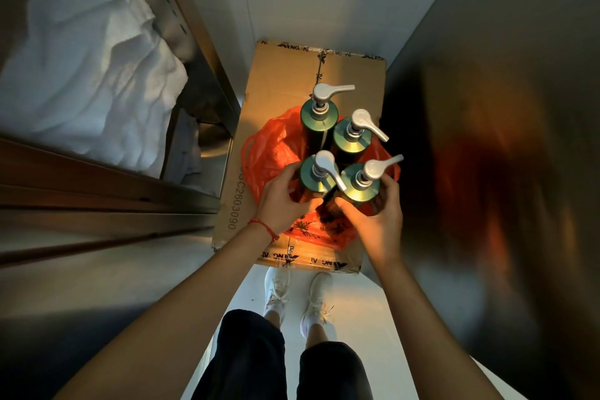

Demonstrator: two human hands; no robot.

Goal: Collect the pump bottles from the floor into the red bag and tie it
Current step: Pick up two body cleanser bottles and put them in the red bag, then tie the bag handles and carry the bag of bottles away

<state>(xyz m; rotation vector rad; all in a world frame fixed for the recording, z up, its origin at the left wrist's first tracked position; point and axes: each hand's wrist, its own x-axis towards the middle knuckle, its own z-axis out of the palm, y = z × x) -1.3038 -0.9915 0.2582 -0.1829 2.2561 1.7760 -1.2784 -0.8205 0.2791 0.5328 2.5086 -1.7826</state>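
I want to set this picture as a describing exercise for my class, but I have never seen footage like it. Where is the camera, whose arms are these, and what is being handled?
There is no machine here: the camera sits on a person's head and looks down, so you see their own arms, legs and shoes. On a taped cardboard box lies an open red bag. Four green pump bottles stand upright in it, with silver pump heads. The left hand grips the near-left bottle, and the right hand grips the near-right bottle. The two far bottles stand untouched. The bag is not yet tied. White cloth lies on a shelf at the left.
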